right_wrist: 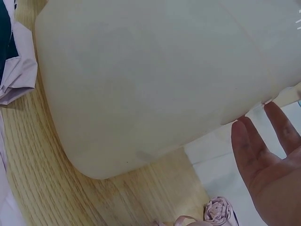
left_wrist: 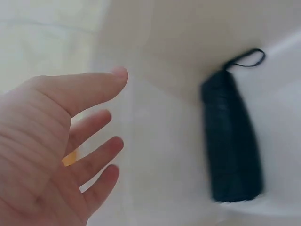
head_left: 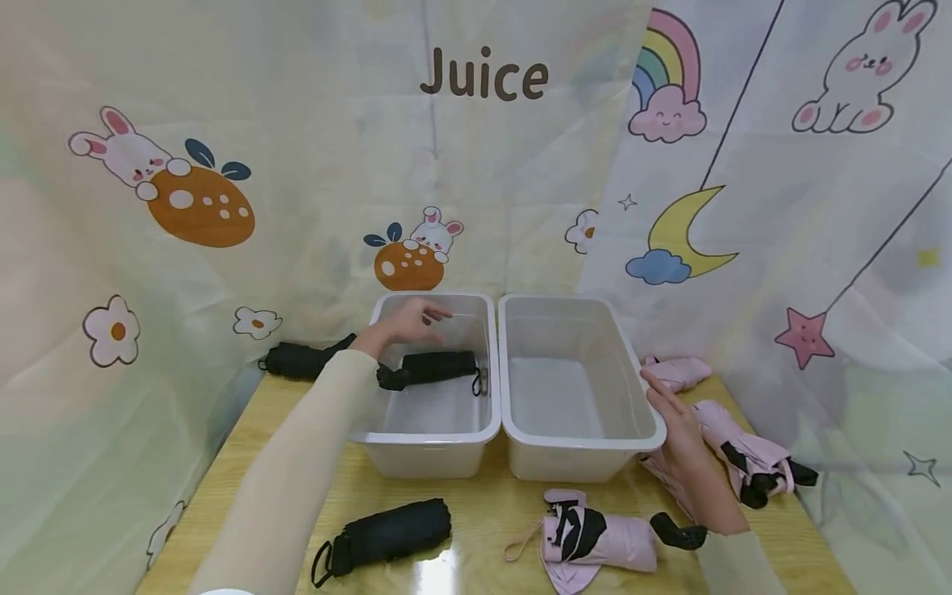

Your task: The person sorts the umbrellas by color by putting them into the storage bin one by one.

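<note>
A pale cartoon-printed curtain (head_left: 223,124), marked with rabbits, a rainbow, a moon and the word "Juice", is hung behind a light wooden counter (head_left: 491,504). Two translucent white plastic bins are set side by side on it, touching along their long rims: a left bin (head_left: 427,438) and a right bin (head_left: 580,450).

The left hand (head_left: 412,321) is held over the far end of the left bin, its fingers (left_wrist: 101,82) spread apart and relaxed, with nothing gripped. A folded black compact umbrella (head_left: 435,368) is seen lying on the floor of that bin, just below and beside the hand, its wrist loop towards the right wall; contact between hand and umbrella cannot be made out.

The right hand (head_left: 680,430) is laid flat against the outer right wall of the right bin, fingers (right_wrist: 249,141) straight and together.

A second black folded umbrella (head_left: 387,535) is placed on the counter in front of the left bin, and a third (head_left: 305,359) behind it at the left. A pink folded umbrella (head_left: 598,541) lies in front of the right bin, and further pink umbrellas (head_left: 744,450) are gathered to the right of it.
</note>
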Demonstrator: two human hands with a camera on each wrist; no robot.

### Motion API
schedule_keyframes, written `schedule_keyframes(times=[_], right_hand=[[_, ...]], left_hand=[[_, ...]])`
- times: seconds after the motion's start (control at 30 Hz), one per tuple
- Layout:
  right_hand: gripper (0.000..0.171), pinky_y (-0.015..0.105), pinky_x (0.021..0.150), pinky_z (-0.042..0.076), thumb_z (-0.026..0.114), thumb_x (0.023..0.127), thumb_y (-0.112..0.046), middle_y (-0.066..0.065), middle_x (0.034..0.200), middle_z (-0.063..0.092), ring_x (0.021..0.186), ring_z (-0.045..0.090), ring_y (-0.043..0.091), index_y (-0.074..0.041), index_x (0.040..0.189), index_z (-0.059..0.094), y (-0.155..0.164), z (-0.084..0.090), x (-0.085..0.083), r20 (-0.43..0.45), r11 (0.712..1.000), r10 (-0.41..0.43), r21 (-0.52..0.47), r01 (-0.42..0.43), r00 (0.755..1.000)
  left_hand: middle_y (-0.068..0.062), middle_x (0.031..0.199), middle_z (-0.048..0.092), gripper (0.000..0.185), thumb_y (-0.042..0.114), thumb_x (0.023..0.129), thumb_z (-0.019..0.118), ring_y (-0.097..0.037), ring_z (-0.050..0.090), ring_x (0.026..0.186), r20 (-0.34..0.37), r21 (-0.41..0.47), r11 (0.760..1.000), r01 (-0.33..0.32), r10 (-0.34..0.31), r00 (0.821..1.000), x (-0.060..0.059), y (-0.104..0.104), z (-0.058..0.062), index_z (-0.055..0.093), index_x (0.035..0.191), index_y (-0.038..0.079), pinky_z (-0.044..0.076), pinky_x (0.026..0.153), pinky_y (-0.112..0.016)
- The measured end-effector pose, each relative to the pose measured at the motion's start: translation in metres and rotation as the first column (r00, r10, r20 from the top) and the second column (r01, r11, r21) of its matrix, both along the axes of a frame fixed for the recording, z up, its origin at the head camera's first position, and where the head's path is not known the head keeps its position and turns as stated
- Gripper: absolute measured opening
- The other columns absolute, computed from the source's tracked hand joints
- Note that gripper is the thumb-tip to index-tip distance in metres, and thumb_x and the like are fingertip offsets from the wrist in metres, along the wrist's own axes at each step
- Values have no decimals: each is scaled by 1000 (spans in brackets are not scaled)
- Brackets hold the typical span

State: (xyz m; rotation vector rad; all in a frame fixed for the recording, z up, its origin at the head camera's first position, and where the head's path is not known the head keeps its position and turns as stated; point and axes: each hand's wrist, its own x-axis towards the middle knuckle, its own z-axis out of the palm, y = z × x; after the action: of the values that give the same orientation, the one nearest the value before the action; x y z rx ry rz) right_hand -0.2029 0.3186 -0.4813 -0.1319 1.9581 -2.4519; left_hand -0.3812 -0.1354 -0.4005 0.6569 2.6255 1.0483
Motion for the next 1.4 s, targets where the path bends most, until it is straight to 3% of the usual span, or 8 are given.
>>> schedule_keyframes(times=[0.17, 0.33, 0.47, 0.67, 0.83, 0.97, 1.2, 1.4], right_hand=[[55, 21, 89, 47, 44, 105, -24, -8, 150, 35, 117, 52, 1, -10, 155, 24, 1, -3, 0, -4, 1000, 3, 8, -2, 1000], [55, 20, 88, 47, 42, 106, -24, -7, 152, 33, 117, 51, 1, -11, 155, 23, 3, -2, 1, -27, 1000, 17, -5, -17, 999], [55, 19, 88, 47, 43, 105, -23, -5, 157, 25, 117, 51, 0, -12, 155, 24, 4, 0, 0, -27, 1000, 15, -15, -15, 1000], [54, 18, 89, 46, 45, 105, -25, -3, 158, 23, 117, 48, -4, -14, 155, 27, 4, -2, -2, -18, 1000, 9, 14, -9, 1000], [54, 18, 89, 46, 43, 105, -23, -3, 158, 25, 116, 49, -3, -13, 155, 25, 3, -2, -3, -18, 1000, 22, -3, -22, 1000], [52, 19, 89, 46, 45, 105, -22, -5, 155, 30, 116, 50, -1, -16, 154, 30, 3, 3, -9, -25, 999, 18, -44, -19, 1000], [56, 17, 87, 46, 48, 104, -25, -4, 158, 23, 114, 51, -4, -15, 155, 27, 5, 3, -7, 7, 999, 1, -43, -1, 1000], [57, 19, 89, 46, 45, 105, -25, -5, 156, 28, 116, 50, -3, -10, 155, 23, 4, -1, -2, -15, 1000, 15, -16, -15, 1000]], left_hand=[[-9, 128, 61, 45, 18, 87, 75, -29, 55, 117, -100, 0, 1000, 25, -25, 995, 26, -22, 35, 64, 130, 10, 44, 98, -45], [-6, 127, 62, 40, 17, 89, 72, -25, 57, 113, -190, 22, 995, 101, -95, 977, 66, -47, 57, 65, 128, 10, 41, 99, -50], [-2, 122, 64, 36, 15, 90, 72, -20, 58, 108, -248, 39, 990, 132, -119, 961, 106, -68, 59, 67, 125, 12, 46, 92, -47], [2, 118, 65, 32, 20, 91, 71, -22, 60, 106, -277, 101, 988, 118, -86, 957, 164, -100, 47, 68, 123, 18, 49, 88, -45], [6, 113, 68, 27, 17, 91, 70, -21, 63, 101, -300, 141, 983, 117, -70, 951, 206, -112, 33, 70, 118, 18, 50, 86, -35], [3, 111, 70, 27, 10, 90, 70, -20, 64, 99, -266, 218, 966, 136, -76, 961, 224, -114, 15, 71, 116, 13, 52, 84, -34], [7, 118, 66, 32, 26, 92, 70, -13, 60, 104, -109, 142, 970, 195, -181, 977, 243, -110, -43, 66, 124, 24, 50, 84, -38], [4, 136, 52, 65, 40, 84, 76, -23, 49, 123, -15, -10, 974, 226, -226, 974, 259, -95, -95, 51, 142, 24, 45, 90, -51]])
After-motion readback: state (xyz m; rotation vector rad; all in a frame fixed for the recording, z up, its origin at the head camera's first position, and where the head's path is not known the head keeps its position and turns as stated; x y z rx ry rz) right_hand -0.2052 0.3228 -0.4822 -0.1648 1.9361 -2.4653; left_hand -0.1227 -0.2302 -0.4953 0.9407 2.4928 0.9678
